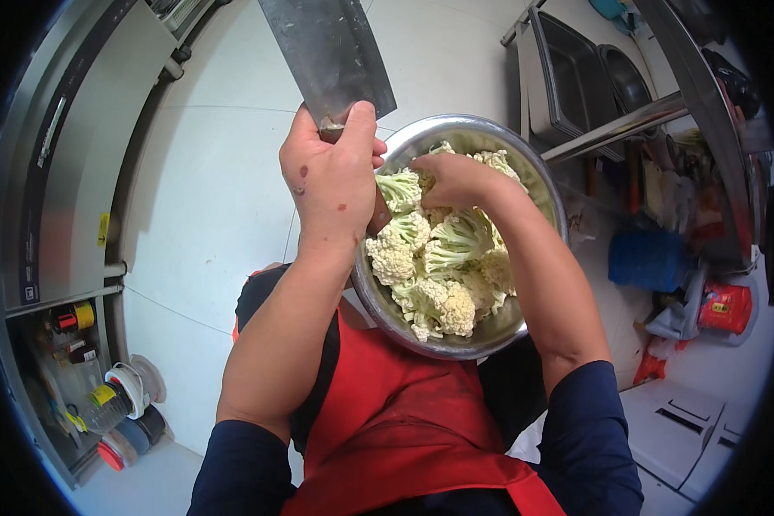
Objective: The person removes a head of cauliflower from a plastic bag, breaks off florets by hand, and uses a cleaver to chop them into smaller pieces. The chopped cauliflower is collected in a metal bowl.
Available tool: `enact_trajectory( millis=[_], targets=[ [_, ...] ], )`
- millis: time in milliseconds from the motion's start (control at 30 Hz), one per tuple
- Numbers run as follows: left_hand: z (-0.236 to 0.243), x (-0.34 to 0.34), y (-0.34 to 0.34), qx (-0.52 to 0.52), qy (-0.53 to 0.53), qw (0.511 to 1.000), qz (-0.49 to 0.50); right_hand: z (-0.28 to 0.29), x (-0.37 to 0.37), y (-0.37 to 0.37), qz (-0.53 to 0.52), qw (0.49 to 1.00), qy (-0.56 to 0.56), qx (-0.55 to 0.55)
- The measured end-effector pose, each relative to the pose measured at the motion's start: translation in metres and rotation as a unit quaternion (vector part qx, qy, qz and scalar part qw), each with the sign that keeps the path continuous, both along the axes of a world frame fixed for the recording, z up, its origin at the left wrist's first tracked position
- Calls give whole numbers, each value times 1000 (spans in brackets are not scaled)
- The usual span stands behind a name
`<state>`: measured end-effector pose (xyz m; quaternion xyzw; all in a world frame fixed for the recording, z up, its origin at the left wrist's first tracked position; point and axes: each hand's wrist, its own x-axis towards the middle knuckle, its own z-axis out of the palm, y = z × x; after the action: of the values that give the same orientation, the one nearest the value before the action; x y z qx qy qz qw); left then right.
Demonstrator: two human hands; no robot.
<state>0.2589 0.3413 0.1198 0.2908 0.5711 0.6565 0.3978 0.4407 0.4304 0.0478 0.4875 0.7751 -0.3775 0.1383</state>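
My left hand (335,168) is closed round the wooden handle of a cleaver (327,56). The broad grey blade points away from me, up past the far left rim of a round metal bowl (550,185). Pale cauliflower florets (460,241) with green-white stems fill much of the bowl. Over its far side, my right hand (456,179) reaches down into the florets from the right. Its fingers are curled against a piece of cauliflower (426,185), and their tips are partly hidden among the pieces. The bowl sits in front of my red apron (396,413), above my lap.
A steel cabinet (95,163) stands on the left, with jars and bottles (112,404) low beside it. To the right, a metal rack (619,129) carries dark trays (568,69). A blue container (649,262) and a red package (725,307) lie below it.
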Motion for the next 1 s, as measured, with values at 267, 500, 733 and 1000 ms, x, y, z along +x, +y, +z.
enact_trajectory(
  millis=[267, 500, 733, 1000],
  targets=[
    [6, -3, 2, -26, -16, 1000, -6, 11, 47, -23, -196, 966, 163, 49],
    [7, 12, 0, -65, 38, 994, -84, 17, 102, -63, -388, 798, 462, -5],
    [-16, 49, -14, 26, 239, 949, -205, 33, 124, -98, -484, 578, 634, -172],
    [-30, 74, -13, 338, 450, 782, -266, 17, 150, -103, -489, 599, 617, -149]
  ],
)
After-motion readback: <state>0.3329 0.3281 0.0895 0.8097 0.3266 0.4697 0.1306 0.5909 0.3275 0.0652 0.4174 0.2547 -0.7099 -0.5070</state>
